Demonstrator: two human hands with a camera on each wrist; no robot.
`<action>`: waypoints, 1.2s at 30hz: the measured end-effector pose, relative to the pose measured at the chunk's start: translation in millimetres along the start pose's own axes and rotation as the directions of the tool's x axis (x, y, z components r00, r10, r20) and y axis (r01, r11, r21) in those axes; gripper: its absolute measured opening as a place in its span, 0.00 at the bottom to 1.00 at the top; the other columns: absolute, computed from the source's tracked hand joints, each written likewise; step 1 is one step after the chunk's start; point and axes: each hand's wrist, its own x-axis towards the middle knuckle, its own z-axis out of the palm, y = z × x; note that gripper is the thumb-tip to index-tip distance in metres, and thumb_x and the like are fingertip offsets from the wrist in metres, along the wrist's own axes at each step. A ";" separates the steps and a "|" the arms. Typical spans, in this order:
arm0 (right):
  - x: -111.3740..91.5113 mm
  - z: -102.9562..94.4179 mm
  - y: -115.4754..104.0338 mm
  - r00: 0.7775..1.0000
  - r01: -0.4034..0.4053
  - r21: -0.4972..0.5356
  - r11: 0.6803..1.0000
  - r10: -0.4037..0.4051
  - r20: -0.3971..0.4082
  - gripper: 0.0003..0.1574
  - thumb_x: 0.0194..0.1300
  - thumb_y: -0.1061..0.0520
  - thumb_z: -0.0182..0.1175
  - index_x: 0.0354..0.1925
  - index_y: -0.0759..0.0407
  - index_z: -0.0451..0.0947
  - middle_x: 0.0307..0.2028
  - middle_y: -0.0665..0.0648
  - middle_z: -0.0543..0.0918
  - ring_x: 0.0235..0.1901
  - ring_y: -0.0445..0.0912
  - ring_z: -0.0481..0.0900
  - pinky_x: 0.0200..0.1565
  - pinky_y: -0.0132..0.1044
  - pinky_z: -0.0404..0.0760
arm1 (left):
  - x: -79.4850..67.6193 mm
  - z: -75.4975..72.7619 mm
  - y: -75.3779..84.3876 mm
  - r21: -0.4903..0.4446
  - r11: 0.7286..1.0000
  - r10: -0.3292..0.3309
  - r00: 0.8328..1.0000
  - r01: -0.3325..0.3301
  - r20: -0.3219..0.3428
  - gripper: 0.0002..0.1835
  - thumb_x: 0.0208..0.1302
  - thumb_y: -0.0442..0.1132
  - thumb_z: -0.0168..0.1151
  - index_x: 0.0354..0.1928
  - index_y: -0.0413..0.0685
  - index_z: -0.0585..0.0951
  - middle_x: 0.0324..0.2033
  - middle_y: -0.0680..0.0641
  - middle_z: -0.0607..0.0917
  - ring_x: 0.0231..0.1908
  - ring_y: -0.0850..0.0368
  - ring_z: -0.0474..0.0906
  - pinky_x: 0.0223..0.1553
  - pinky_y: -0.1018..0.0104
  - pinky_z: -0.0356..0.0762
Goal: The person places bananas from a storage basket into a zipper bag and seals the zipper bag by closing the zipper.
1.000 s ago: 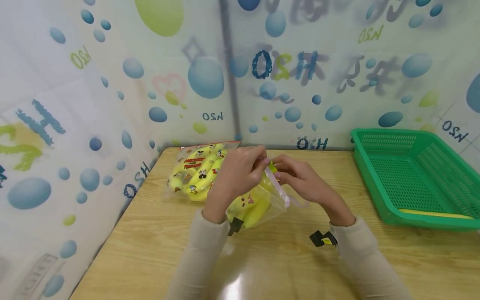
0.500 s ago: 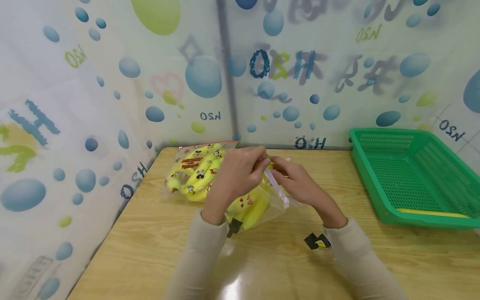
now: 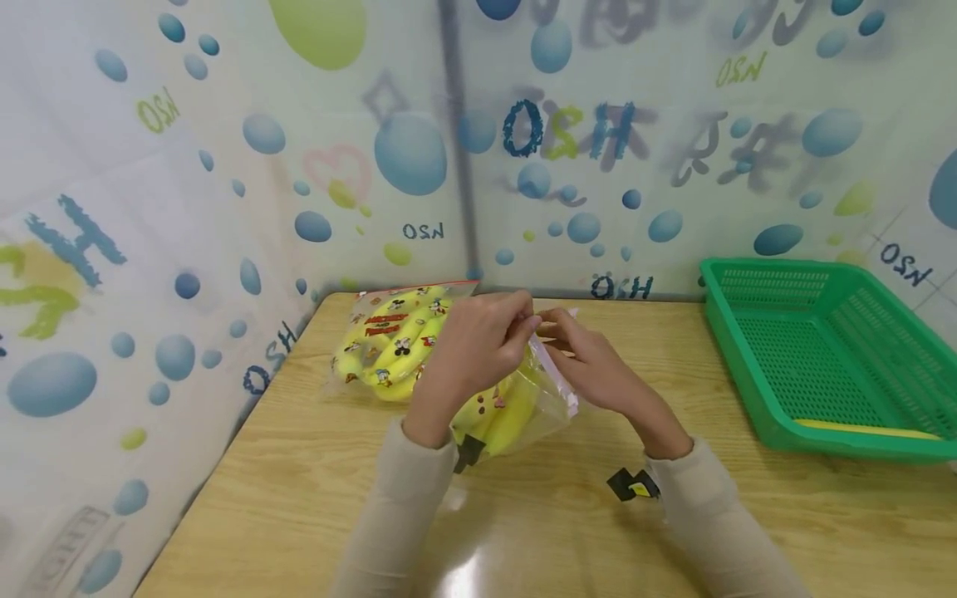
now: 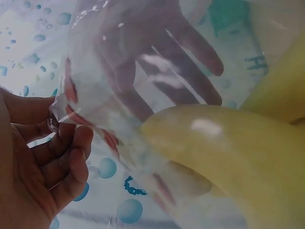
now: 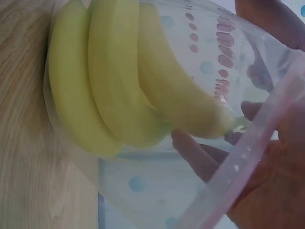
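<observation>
A clear zip bag (image 3: 557,419) with a printed pattern and a pale pink zip strip (image 3: 555,374) holds several yellow bananas (image 3: 512,419). My left hand (image 3: 478,340) pinches the bag's edge near the mouth, its thumb and index finger on the plastic in the left wrist view. My right hand (image 3: 598,365) reaches past the zip strip into the mouth. Its loosely extended fingers (image 5: 193,152) lie close to the end of a banana (image 5: 186,90) in the right wrist view. Through the plastic, the left wrist view shows these fingers spread, gripping nothing.
A second printed zip bag (image 3: 385,349) full of bananas lies behind and left. At the right stands a green mesh basket (image 3: 755,399), with a long yellow thing (image 3: 867,429) along its near inner side. A patterned curtain (image 3: 650,191) hangs behind the wooden table (image 3: 299,498).
My right hand has moved left, further into the bag's mouth. The yellow piece seen at its fingertips a second ago is out of sight there. My left hand keeps its pinch.
</observation>
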 end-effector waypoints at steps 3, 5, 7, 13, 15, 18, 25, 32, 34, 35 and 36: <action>-1.6 -4.0 0.9 1.000 0.002 -0.046 0.999 -0.001 0.019 0.26 0.82 0.50 0.49 0.72 0.54 0.66 0.69 0.64 0.76 0.65 0.62 0.79 0.62 0.61 0.79 | 0.4 0.2 0.2 0.004 1.000 0.002 1.000 -0.002 0.001 0.13 0.72 0.39 0.60 0.26 0.52 0.75 0.16 0.56 0.69 0.17 0.63 0.63 0.22 0.70 0.59; -2.5 -6.6 1.4 1.000 0.006 -0.061 0.998 -0.004 0.025 0.26 0.83 0.50 0.48 0.72 0.57 0.68 0.67 0.63 0.78 0.62 0.60 0.81 0.62 0.61 0.79 | 0.2 0.6 0.1 0.005 1.000 0.001 1.000 -0.001 0.002 0.13 0.72 0.39 0.60 0.26 0.52 0.75 0.16 0.56 0.69 0.17 0.63 0.63 0.21 0.70 0.59; -3.3 -9.0 1.1 0.999 0.003 -0.072 0.997 0.000 0.035 0.27 0.82 0.51 0.49 0.72 0.59 0.69 0.65 0.64 0.80 0.61 0.59 0.82 0.63 0.61 0.79 | -0.3 0.9 0.0 0.004 1.000 -0.001 1.000 0.001 0.003 0.13 0.72 0.39 0.61 0.26 0.52 0.75 0.16 0.56 0.69 0.17 0.63 0.63 0.21 0.70 0.59; -6.8 -14.9 0.7 0.994 -0.022 -0.083 0.996 0.031 0.109 0.32 0.82 0.50 0.49 0.77 0.59 0.62 0.68 0.63 0.77 0.63 0.59 0.81 0.64 0.60 0.78 | -1.1 0.9 1.2 0.000 1.000 0.004 1.000 -0.004 0.008 0.12 0.73 0.39 0.60 0.27 0.52 0.75 0.16 0.55 0.69 0.17 0.63 0.63 0.22 0.70 0.59; -7.2 -16.2 1.8 0.991 -0.020 -0.090 0.996 0.032 0.133 0.34 0.82 0.50 0.49 0.79 0.58 0.59 0.68 0.63 0.77 0.62 0.59 0.81 0.63 0.59 0.79 | -0.8 0.8 1.4 0.000 1.000 0.005 1.000 -0.005 0.011 0.12 0.73 0.39 0.60 0.28 0.52 0.76 0.16 0.55 0.69 0.17 0.63 0.63 0.22 0.69 0.59; -7.9 -17.8 2.9 0.985 -0.007 -0.098 0.995 0.024 0.171 0.36 0.83 0.50 0.48 0.81 0.57 0.54 0.70 0.64 0.75 0.61 0.59 0.82 0.61 0.57 0.80 | -0.4 0.6 1.2 -0.006 1.000 -0.003 1.000 0.003 0.019 0.12 0.72 0.39 0.61 0.28 0.52 0.76 0.16 0.55 0.69 0.17 0.63 0.63 0.22 0.69 0.59; -10.1 -21.0 -1.9 0.986 -0.029 -0.071 0.997 0.040 0.159 0.36 0.82 0.48 0.49 0.80 0.57 0.57 0.67 0.63 0.78 0.60 0.57 0.83 0.60 0.57 0.81 | -0.9 -0.5 0.9 -0.034 0.999 -0.017 1.000 0.018 0.024 0.11 0.73 0.39 0.61 0.28 0.52 0.77 0.16 0.55 0.70 0.18 0.63 0.64 0.23 0.70 0.61; -11.9 -25.0 -5.5 0.992 -0.005 -0.118 0.993 0.020 0.123 0.28 0.82 0.50 0.50 0.72 0.59 0.70 0.66 0.62 0.80 0.59 0.57 0.83 0.61 0.58 0.80 | -1.2 -0.3 0.5 -0.028 1.000 -0.013 1.000 0.013 0.027 0.12 0.73 0.40 0.61 0.28 0.53 0.76 0.16 0.56 0.69 0.18 0.63 0.64 0.23 0.69 0.59; -12.4 -26.8 -5.4 0.993 0.007 -0.139 0.990 0.010 0.118 0.26 0.81 0.51 0.51 0.70 0.60 0.73 0.65 0.62 0.81 0.58 0.56 0.84 0.61 0.57 0.81 | -1.0 -0.5 0.5 -0.025 1.000 -0.014 1.000 0.015 0.028 0.13 0.73 0.40 0.61 0.27 0.53 0.75 0.16 0.56 0.68 0.17 0.63 0.63 0.23 0.69 0.59; -12.8 -27.8 -5.7 0.993 0.012 -0.147 0.989 0.005 0.114 0.25 0.81 0.51 0.51 0.68 0.59 0.74 0.64 0.62 0.81 0.57 0.55 0.85 0.60 0.57 0.81 | -1.0 -0.6 0.4 -0.025 1.000 -0.015 1.000 0.016 0.028 0.13 0.73 0.40 0.61 0.27 0.53 0.75 0.16 0.56 0.68 0.17 0.63 0.63 0.23 0.69 0.59; -12.9 -28.6 -6.0 0.994 0.018 -0.150 0.989 -0.001 0.112 0.24 0.81 0.51 0.52 0.67 0.59 0.76 0.63 0.61 0.82 0.56 0.54 0.86 0.59 0.56 0.82 | -0.9 -0.7 0.3 -0.025 1.000 -0.015 1.000 0.016 0.027 0.13 0.73 0.40 0.61 0.27 0.53 0.75 0.16 0.56 0.68 0.17 0.63 0.63 0.23 0.70 0.59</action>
